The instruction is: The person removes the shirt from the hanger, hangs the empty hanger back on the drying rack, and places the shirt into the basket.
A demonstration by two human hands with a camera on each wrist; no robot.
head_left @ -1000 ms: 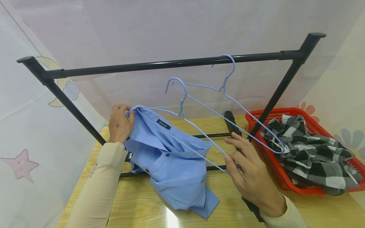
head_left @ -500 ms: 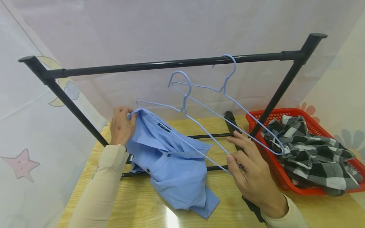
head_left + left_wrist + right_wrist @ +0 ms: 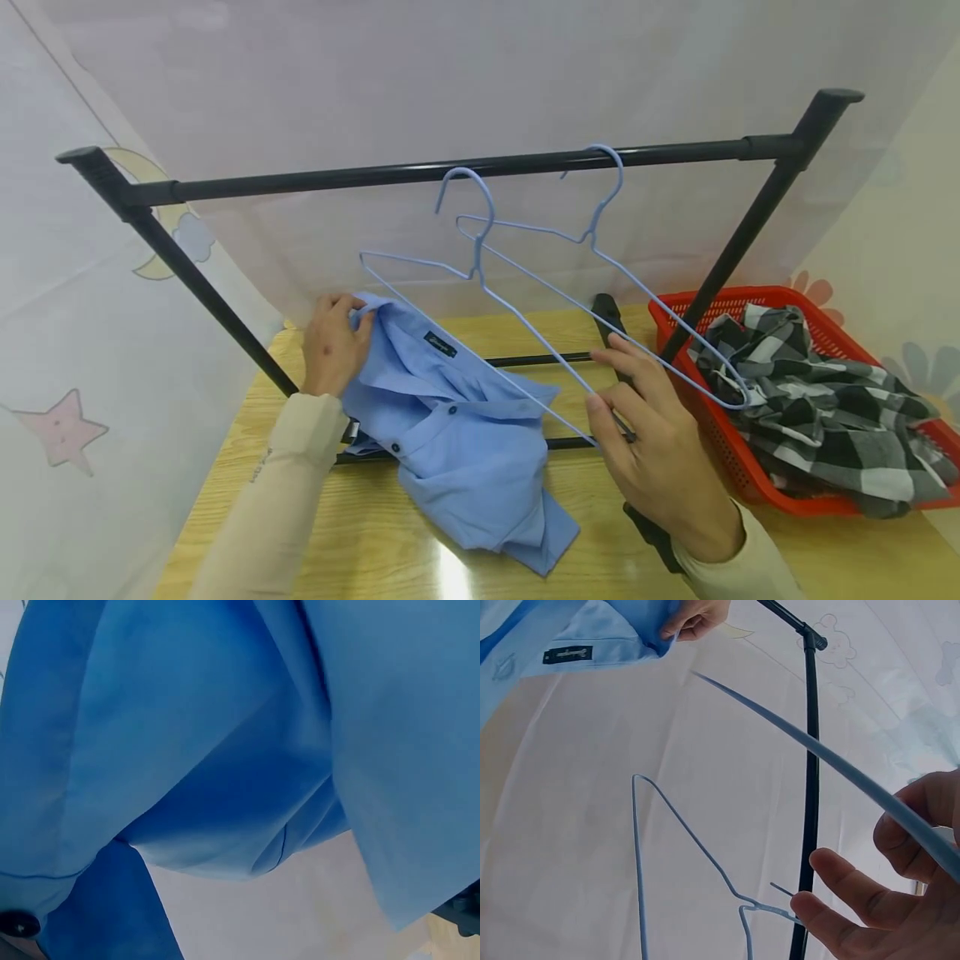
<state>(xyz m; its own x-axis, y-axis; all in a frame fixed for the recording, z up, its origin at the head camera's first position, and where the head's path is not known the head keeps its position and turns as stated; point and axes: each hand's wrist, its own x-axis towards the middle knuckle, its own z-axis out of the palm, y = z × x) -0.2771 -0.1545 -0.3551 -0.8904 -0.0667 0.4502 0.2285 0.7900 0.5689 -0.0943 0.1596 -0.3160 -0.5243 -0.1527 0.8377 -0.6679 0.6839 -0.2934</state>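
Observation:
A light blue shirt point(image 3: 472, 483) with dark buttons and a black collar label point(image 3: 440, 344) hangs low in front of the rack. My left hand point(image 3: 333, 346) pinches its upper left edge between thumb and fingers. My right hand point(image 3: 660, 442) holds the right corner of a blue wire hanger point(image 3: 477, 250) with thumb and fingers. The hanger's hook is just in front of the rail, and its left end stands above the shirt. Blue cloth fills most of the left wrist view, hiding the left hand. In the right wrist view, the hanger's wire point(image 3: 840, 769) crosses close to the fingers.
A black rail point(image 3: 337, 177) spans the rack, and a second blue hanger point(image 3: 619, 179) hooks over it at right. A red basket point(image 3: 720, 442) with a black-and-white checked garment point(image 3: 832, 408) sits on the wooden table point(image 3: 375, 542) at right.
The held hanger has risen, its left end coming out of the shirt's upper left. My left hand has shifted slightly right and down, carrying the shirt's edge. The right hand has barely moved.

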